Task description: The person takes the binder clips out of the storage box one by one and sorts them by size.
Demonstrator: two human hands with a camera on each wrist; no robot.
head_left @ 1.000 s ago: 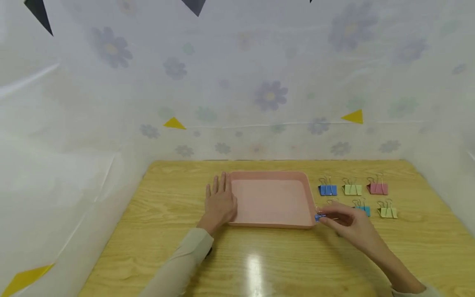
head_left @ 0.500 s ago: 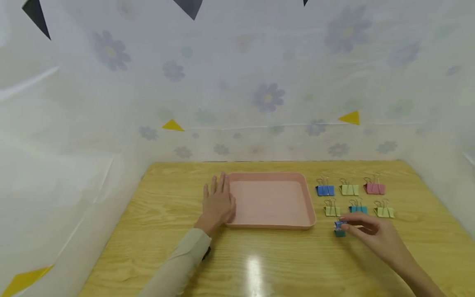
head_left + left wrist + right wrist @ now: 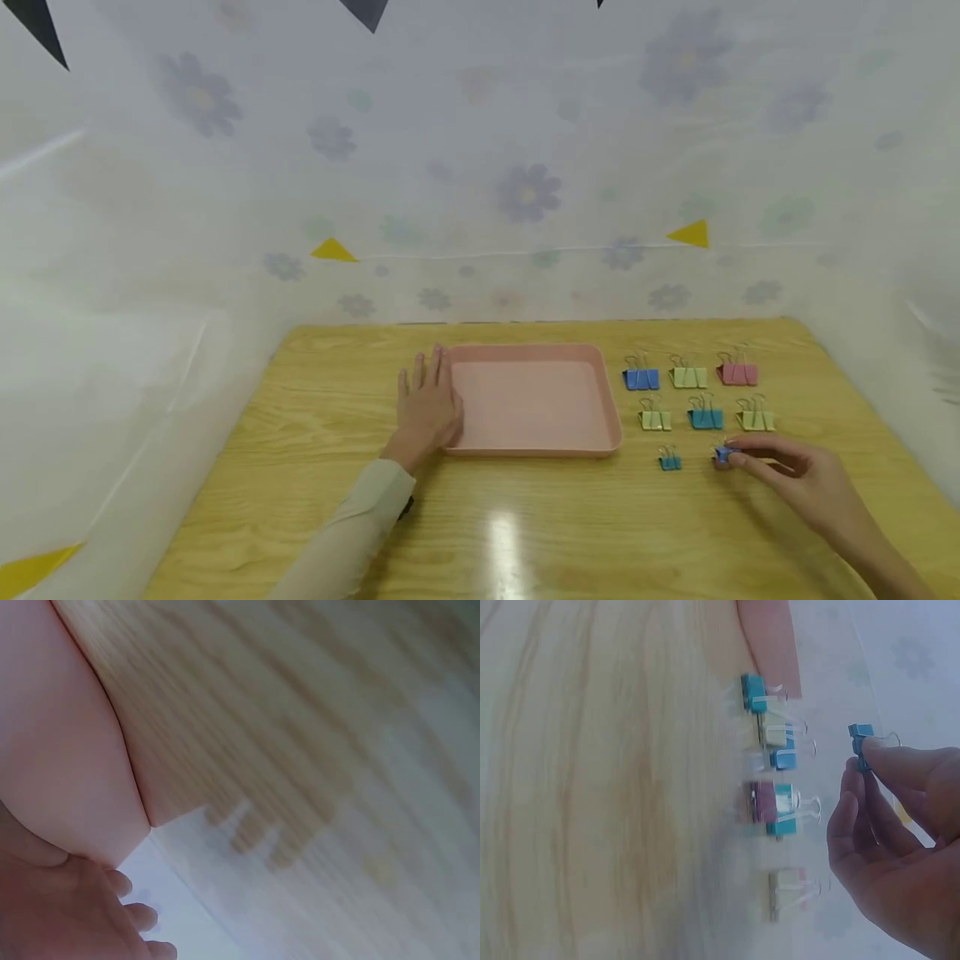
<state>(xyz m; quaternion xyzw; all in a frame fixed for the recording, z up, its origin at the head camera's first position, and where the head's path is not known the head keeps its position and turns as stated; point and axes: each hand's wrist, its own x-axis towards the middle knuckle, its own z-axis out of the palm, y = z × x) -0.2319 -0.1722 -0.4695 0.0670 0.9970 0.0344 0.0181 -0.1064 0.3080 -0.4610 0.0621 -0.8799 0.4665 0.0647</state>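
My right hand [image 3: 802, 479] pinches a small blue binder clip [image 3: 723, 454] between thumb and fingertips, at the right of the front row of clips. In the right wrist view the same blue binder clip [image 3: 861, 735] hangs above the tabletop, its wire handle showing by the thumb. A small dark red clip [image 3: 763, 801] stands in the row; in the head view the held clip and fingers mostly cover it. A small teal clip [image 3: 670, 462] stands to its left. My left hand [image 3: 427, 410], fingers straight, rests along the left side of the pink tray [image 3: 532, 453].
Behind the right hand stand two rows of larger binder clips, among them a blue one [image 3: 642, 379], a red one [image 3: 738, 373], a teal one [image 3: 706, 418] and several pale green ones. A flowered white sheet [image 3: 465, 208] encloses the wooden table [image 3: 585, 533].
My right hand has moved right with the blue clip, from beside the tray's right edge past the small teal clip. Clips it covered now show. The left hand stays at the tray.
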